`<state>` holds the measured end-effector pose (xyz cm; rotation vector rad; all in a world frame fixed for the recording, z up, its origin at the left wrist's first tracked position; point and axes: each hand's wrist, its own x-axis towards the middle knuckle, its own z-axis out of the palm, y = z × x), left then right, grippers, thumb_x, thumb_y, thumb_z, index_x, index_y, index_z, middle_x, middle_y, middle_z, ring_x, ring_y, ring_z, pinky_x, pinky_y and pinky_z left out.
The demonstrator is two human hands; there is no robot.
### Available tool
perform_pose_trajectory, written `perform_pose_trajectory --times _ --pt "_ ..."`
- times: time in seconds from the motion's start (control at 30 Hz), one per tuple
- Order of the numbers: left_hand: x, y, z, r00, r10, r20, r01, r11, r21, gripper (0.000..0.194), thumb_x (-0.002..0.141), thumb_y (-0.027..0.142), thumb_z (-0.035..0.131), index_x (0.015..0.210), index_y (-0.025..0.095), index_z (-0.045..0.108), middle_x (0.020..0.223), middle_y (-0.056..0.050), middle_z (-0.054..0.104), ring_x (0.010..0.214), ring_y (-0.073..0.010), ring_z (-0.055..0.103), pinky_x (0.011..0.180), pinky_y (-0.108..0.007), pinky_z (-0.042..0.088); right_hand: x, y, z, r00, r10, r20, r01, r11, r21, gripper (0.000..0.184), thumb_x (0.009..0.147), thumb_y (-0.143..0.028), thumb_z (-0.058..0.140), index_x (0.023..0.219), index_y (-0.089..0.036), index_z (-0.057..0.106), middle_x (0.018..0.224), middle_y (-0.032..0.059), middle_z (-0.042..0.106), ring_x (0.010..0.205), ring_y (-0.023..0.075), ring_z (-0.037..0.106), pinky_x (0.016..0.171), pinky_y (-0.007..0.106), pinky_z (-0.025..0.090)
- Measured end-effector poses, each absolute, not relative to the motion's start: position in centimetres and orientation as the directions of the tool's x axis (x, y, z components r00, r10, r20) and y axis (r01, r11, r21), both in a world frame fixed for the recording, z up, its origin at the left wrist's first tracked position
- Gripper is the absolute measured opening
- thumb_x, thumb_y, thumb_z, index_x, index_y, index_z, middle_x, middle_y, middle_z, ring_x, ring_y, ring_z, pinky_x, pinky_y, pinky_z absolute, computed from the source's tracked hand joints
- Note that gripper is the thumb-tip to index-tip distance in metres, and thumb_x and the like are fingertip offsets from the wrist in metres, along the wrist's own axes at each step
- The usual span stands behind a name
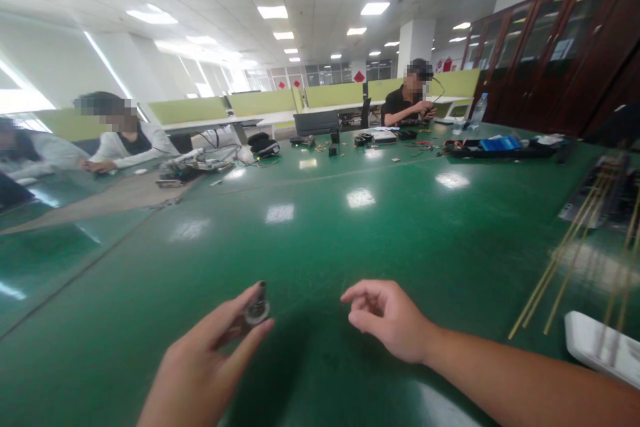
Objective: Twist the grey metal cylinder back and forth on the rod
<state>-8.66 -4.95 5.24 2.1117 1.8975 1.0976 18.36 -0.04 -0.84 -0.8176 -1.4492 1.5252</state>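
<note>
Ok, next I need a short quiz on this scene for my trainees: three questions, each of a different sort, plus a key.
1. Multiple choice: what does the left hand hold?
A) a pen
B) a small part with a round rim
C) a pair of scissors

2. True or false: the clear bottle at the far side of the table stands upright.

3. Fill in the blank: the thin yellowish rods are to the ____ of the right hand.

Key: 1 B; 2 true; 3 right.
</note>
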Motion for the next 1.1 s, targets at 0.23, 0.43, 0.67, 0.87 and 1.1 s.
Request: perform_pose_trajectory --times 0.23,0.43,0.67,0.87,1.1 --pt "-4.4 -0.6 3.1 0.155 0.92 0.361 0.736 -0.351 0.579 0.026 0.084 0.042 0.067 0.105 0.026 0.068 0.101 -0.001 0.069 0.088 -0.019 0.068 0.08 -0.028 0.059 18.3 0.4 -1.0 -0.298 0.951 0.078 0.02 0.088 -0.996 0.046 0.075 -0.013 0.066 0.12 -0.019 0.059 0.099 0.0033 0.06 0.069 0.0098 0.055 0.061 0.024 0.045" --pt "-4.1 -1.4 0.6 0.374 0.783 0.497 0.671 -0.599 0.438 0.026 0.093 0.03 0.06 0.118 0.031 0.063 0.109 -0.001 0.065 0.096 -0.0136 0.065 0.083 -0.02 0.054 18.2 0.0 -0.9 -0.318 0.942 0.108 0.14 0.159 -0.977 0.052 0.072 -0.012 0.07 0.122 -0.023 0.058 0.106 0.0021 0.061 0.069 0.0096 0.057 0.06 0.023 0.046" --pt "-3.3 -1.8 0.4 0.402 0.721 0.564 0.617 -0.669 0.415 0.022 0.094 0.026 0.06 0.116 0.027 0.06 0.106 0.0 0.066 0.096 -0.0123 0.064 0.088 -0.019 0.052 18.3 -0.2 0.1 -0.354 0.925 0.135 0.264 0.237 -0.935 0.035 0.069 -0.011 0.072 0.103 -0.022 0.068 0.09 -0.0009 0.065 0.07 0.012 0.059 0.065 0.025 0.047" --pt "-3.4 -1.7 0.3 0.41 0.717 0.564 0.6 -0.678 0.425 0.022 0.093 0.025 0.061 0.115 0.026 0.061 0.107 -0.002 0.065 0.097 -0.0137 0.064 0.087 -0.021 0.053 18.2 -0.1 0.0 -0.354 0.928 0.113 0.259 0.213 -0.942 0.031 0.071 -0.011 0.07 0.101 -0.022 0.069 0.086 -0.0014 0.064 0.066 0.0114 0.057 0.062 0.024 0.045" --pt "-3.4 -1.5 0.1 0.4 0.734 0.549 0.597 -0.663 0.451 0.023 0.092 0.026 0.064 0.115 0.026 0.062 0.106 -0.002 0.066 0.095 -0.0142 0.065 0.086 -0.021 0.054 18.2 -0.2 -0.1 -0.365 0.923 0.122 0.262 0.227 -0.938 0.026 0.074 -0.013 0.069 0.098 -0.022 0.071 0.079 -0.0021 0.062 0.063 0.0107 0.054 0.058 0.023 0.042"
